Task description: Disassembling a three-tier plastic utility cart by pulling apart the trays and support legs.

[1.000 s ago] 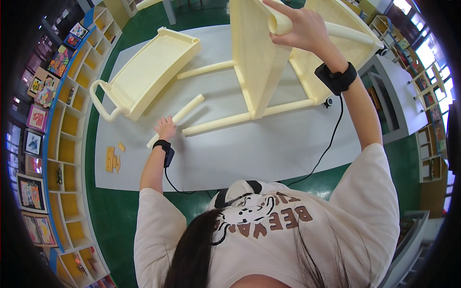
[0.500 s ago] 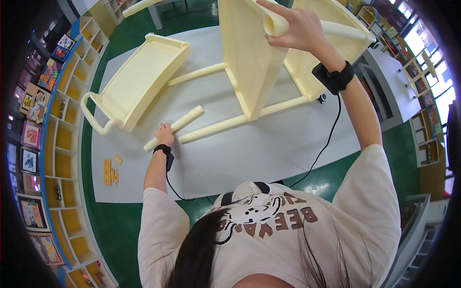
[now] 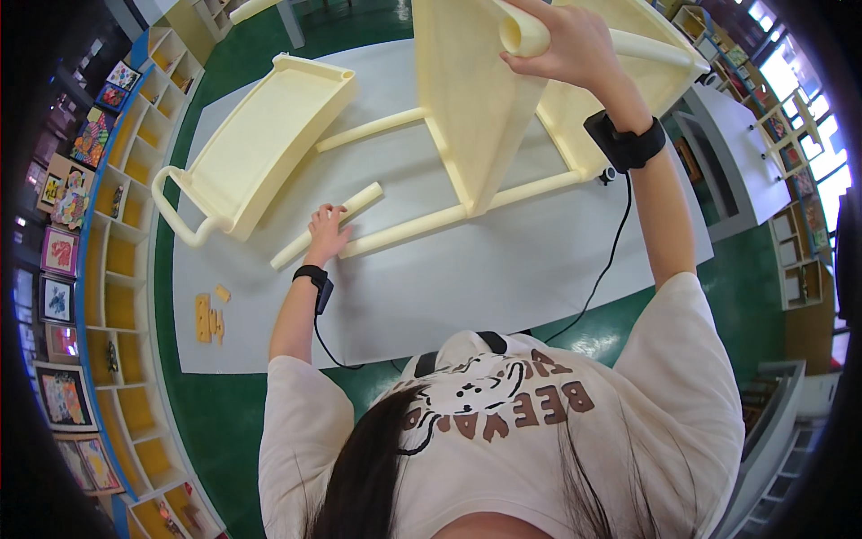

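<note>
1. Right now, I have the right hand point(image 3: 575, 45) wrapped around the open-ended upper tube point(image 3: 536, 32) of a cream frame point(image 3: 467, 108), thumb beneath and fingers over the top.
2. My left hand point(image 3: 329, 232) lies across a loose tube point(image 3: 292, 251), also cream, with its fingers spread; I cannot tell from here whether they grip it or merely rest there.
3. The loose tube lies on the table point(image 3: 449, 296), slanting under that hand, one end past the fingertips, the other out to its left. Just right of the same hand ends the frame's lower tube point(image 3: 404, 232).
4. Below the right hand, the frame rests on its side.
5. Beyond the left hand, to its left, sits a tray point(image 3: 269, 144); nearer me on that side lie small tan pieces point(image 3: 204, 319).
6. I judge the step in hand as steadying the frame while taking up the loose tube.
7. The next move, I think, calls for a firm left-hand grasp clear of the lower tube, with the right hand bracing the frame against tipping.
</note>
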`<state>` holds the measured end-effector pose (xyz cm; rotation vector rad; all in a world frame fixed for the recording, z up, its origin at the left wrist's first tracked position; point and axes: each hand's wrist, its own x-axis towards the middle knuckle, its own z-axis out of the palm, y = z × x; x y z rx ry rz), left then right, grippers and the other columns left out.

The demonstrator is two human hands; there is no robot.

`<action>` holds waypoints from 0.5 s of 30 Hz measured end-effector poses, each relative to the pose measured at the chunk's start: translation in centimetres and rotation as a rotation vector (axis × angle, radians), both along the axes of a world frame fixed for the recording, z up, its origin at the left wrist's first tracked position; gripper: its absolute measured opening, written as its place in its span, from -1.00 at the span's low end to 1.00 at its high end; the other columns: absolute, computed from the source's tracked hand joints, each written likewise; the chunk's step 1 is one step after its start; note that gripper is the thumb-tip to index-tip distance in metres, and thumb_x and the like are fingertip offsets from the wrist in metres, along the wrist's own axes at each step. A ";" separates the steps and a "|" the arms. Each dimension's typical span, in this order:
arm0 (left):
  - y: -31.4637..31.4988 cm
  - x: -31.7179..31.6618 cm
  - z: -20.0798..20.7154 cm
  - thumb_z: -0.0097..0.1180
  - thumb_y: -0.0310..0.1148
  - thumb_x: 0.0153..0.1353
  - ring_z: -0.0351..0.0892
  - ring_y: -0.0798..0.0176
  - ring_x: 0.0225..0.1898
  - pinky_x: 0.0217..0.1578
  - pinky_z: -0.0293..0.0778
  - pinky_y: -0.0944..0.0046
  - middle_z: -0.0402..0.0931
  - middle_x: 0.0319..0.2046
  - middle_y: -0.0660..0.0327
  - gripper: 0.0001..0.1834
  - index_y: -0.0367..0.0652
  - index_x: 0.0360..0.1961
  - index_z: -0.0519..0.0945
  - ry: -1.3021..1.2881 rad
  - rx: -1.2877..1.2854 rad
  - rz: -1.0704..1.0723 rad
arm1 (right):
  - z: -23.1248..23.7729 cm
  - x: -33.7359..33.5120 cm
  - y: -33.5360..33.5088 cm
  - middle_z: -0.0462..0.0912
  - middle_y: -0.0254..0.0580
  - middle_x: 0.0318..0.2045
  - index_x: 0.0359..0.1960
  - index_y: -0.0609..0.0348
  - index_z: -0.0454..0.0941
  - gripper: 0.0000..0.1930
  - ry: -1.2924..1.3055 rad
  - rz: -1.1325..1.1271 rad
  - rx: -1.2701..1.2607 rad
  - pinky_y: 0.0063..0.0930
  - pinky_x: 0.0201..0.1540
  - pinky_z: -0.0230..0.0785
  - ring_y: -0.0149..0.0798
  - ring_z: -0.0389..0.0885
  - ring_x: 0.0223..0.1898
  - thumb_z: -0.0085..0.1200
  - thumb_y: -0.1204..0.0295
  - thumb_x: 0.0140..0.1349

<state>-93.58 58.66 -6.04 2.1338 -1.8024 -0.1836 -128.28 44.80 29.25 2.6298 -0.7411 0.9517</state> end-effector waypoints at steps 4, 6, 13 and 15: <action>0.1 -2.5 0.5 0.15 -0.16 -0.16 0.10 0.04 -0.04 -0.04 0.04 0.07 0.17 -0.10 0.11 -0.50 -0.01 -0.14 0.34 -0.007 0.003 -0.136 | -0.4 -0.2 0.0 0.41 -0.06 -0.75 -0.06 0.02 0.39 -0.35 -0.055 0.026 -0.037 -0.37 -0.61 0.22 -0.11 0.40 -0.71 0.16 0.20 -0.36; 0.3 -3.7 0.7 0.16 -0.13 -0.17 0.10 0.03 -0.03 -0.04 0.04 0.06 0.17 -0.11 0.10 -0.48 -0.01 -0.13 0.34 0.003 0.022 -0.158 | -0.3 -0.2 0.4 0.41 -0.05 -0.75 -0.06 0.02 0.39 -0.35 -0.060 -0.001 -0.006 -0.37 -0.60 0.22 -0.11 0.40 -0.70 0.15 0.21 -0.36; 1.0 -5.2 -1.6 0.25 -0.08 -0.32 0.21 0.09 -0.10 -0.09 0.12 0.09 0.27 -0.20 0.19 -0.34 -0.04 -0.13 0.33 0.008 0.233 -0.234 | -3.0 0.2 -0.8 0.45 -0.31 -0.59 -0.04 -0.11 0.35 -0.37 -0.219 -0.044 -0.323 -0.46 -0.40 0.23 -0.30 0.42 -0.50 0.15 0.14 -0.29; 0.7 -5.9 -1.7 0.25 -0.06 -0.32 0.22 0.10 -0.12 -0.11 0.14 0.10 0.29 -0.22 0.19 -0.36 -0.06 -0.17 0.35 -0.008 0.195 -0.217 | -4.6 0.0 -1.2 0.45 -0.25 -0.49 -0.03 -0.07 0.34 -0.35 -0.277 -0.062 -0.386 -0.41 -0.30 0.22 -0.24 0.41 -0.38 0.17 0.17 -0.30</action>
